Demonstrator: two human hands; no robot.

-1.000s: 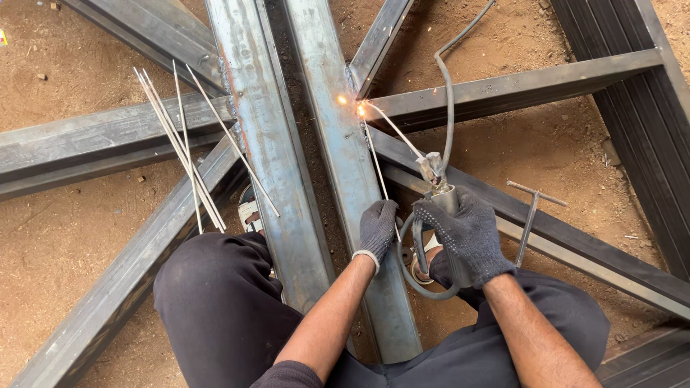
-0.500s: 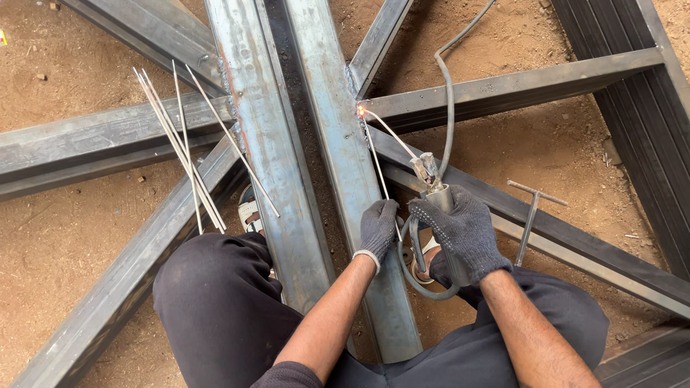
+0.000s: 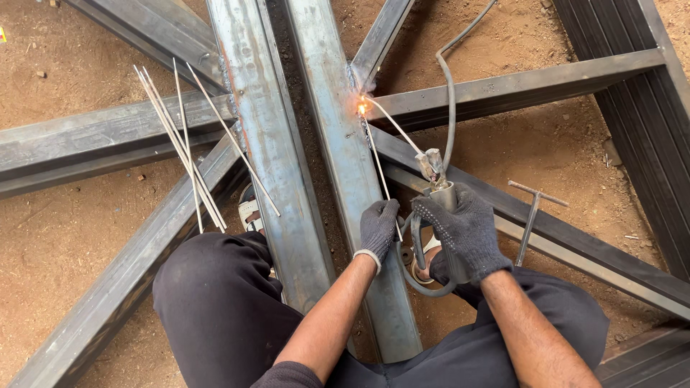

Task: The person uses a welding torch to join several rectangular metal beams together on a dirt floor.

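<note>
Sparking has returned at the electrode tip: 0.5 s ago the joint was dark, and now an orange glow (image 3: 363, 108) burns where the welding electrode (image 3: 394, 128) meets the seam, as it did 1.0 s ago. Both hands sit almost where they were.

The right hand (image 3: 466, 231), in a dark knit glove, is wrapped shut around the electrode holder (image 3: 435, 172), whose clamp grips the rod just ahead of the knuckles. The rod runs up and to the left from that hand to the joint between the long steel channel (image 3: 338, 179) and a diagonal steel beam (image 3: 503, 86). A grey welding cable (image 3: 449, 93) rises away above the holder and another loop curls under the hand.

The left hand (image 3: 377, 228), also gloved, rests on the channel just left of the right hand, fingers curled and pinching a 2nd, spare rod (image 3: 381, 179) that points toward the glow.

Well left of both hands, a loose bundle of spare electrodes (image 3: 190, 151) lies across a 2nd channel (image 3: 259, 144) and a crossing beam. Right of the right hand, a chipping hammer (image 3: 530, 215) lies on another beam. Reddish dirt ground (image 3: 72, 230) shows between the steel.
</note>
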